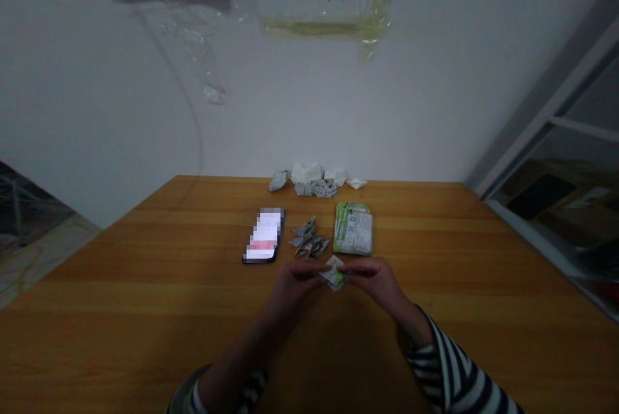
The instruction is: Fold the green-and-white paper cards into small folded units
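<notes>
Both hands meet over the wooden table (145, 285), pinching one small folded piece of printed paper (334, 275) between them. My left hand (293, 282) grips its left side with closed fingers. My right hand (374, 282) grips its right side the same way. Just beyond the hands lies a small heap of folded paper triangles (309, 240). A stack of green and white printed paper sheets (354, 228) lies to the right of the heap.
A phone (264, 235) with a lit screen lies left of the heap. Crumpled and folded white papers (314, 180) sit at the table's far edge by the wall. A metal frame (546, 117) stands at the right.
</notes>
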Demonstrator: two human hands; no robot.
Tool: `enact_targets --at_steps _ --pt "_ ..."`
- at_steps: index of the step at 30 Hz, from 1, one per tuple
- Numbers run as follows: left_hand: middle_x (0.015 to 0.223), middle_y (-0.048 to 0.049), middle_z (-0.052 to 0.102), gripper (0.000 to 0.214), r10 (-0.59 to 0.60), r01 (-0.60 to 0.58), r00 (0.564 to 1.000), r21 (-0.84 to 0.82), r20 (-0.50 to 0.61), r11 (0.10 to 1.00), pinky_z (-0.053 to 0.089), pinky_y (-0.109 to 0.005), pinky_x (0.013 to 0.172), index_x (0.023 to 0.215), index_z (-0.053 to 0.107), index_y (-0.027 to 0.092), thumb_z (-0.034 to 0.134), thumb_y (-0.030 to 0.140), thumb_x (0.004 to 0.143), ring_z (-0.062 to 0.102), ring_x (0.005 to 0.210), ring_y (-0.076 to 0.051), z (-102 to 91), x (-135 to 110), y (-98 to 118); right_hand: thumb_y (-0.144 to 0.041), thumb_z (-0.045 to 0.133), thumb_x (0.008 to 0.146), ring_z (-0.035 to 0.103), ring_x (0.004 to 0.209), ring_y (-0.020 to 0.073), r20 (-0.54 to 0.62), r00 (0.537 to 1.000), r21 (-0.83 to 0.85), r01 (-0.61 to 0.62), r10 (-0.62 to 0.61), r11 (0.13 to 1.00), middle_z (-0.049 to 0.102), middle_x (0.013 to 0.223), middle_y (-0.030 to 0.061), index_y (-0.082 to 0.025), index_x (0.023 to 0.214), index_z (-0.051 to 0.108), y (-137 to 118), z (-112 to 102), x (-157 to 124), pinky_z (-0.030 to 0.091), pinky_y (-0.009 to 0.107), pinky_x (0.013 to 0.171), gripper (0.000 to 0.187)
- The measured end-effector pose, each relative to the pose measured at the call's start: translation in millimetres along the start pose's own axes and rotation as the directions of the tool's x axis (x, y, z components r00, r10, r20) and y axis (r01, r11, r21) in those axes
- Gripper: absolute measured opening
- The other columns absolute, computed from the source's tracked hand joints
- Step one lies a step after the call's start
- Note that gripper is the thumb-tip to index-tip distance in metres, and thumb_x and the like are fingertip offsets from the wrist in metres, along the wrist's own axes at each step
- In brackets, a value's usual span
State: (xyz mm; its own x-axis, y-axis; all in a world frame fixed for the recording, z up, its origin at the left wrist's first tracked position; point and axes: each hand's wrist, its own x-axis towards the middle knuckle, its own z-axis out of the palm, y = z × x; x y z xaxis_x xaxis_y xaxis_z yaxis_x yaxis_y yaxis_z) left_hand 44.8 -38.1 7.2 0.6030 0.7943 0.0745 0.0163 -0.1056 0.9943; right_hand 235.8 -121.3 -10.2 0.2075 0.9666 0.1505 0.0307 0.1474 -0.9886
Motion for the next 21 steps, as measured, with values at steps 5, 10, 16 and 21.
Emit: enact_targets --at_steps 5,10,16,21 --pt "0.080 -0.0087 0.076 0.018 0.062 -0.071 0.994 0.089 0.095 0.993 0.051 -0.028 0.065 0.084 0.079 0.020 0.075 0.030 0.069 0.068 0.071 -0.021 -1.5 -1.3 -1.0 -0.032 0.077 0.068 0.071 0.072 0.0214 0.077 0.994 -0.097 0.089 -0.081 0.991 0.077 0.080 0.0053 -0.022 0.080 0.078 -6.7 -3.4 -2.7 0.057 0.032 0.067 0.016" --pt "0.079 -0.0085 0.077 0.015 -0.007 0.007 1.000 0.019 0.020 1.000 0.051 -0.029 0.066 0.078 0.079 0.020 0.077 0.029 0.066 0.068 0.072 -0.022 6.0 -4.3 5.7 -0.031 0.076 0.067 0.069 0.061 0.0209 -0.053 0.996 -0.108 0.067 -0.073 0.992 0.076 0.068 0.0038 -0.022 0.070 0.078 -4.9 3.0 -2.1 0.055 0.030 0.058 0.010" --pt "0.068 -0.0033 0.076 0.018 -0.181 0.147 0.972 -0.215 -0.151 0.965 0.052 -0.028 0.065 0.073 0.079 0.019 0.079 0.033 0.063 0.067 0.064 -0.018 16.4 -3.5 -0.8 -0.031 0.067 0.074 0.066 0.057 0.0180 -0.211 0.977 -0.032 0.026 -0.032 0.999 0.073 0.064 0.0032 -0.019 0.067 0.074 2.7 21.5 -0.9 0.054 0.028 0.057 0.016" --pt "0.072 -0.0058 0.076 0.029 -0.246 0.188 0.941 -0.244 -0.233 0.951 0.052 -0.026 0.063 0.079 0.077 0.014 0.079 0.038 0.064 0.068 0.066 -0.019 22.6 -5.4 -3.2 -0.032 0.066 0.077 0.070 0.072 0.0209 -0.275 0.961 0.050 0.040 -0.025 0.998 0.076 0.081 0.0061 -0.018 0.085 0.072 -0.7 32.9 -2.9 0.056 0.032 0.067 0.017"
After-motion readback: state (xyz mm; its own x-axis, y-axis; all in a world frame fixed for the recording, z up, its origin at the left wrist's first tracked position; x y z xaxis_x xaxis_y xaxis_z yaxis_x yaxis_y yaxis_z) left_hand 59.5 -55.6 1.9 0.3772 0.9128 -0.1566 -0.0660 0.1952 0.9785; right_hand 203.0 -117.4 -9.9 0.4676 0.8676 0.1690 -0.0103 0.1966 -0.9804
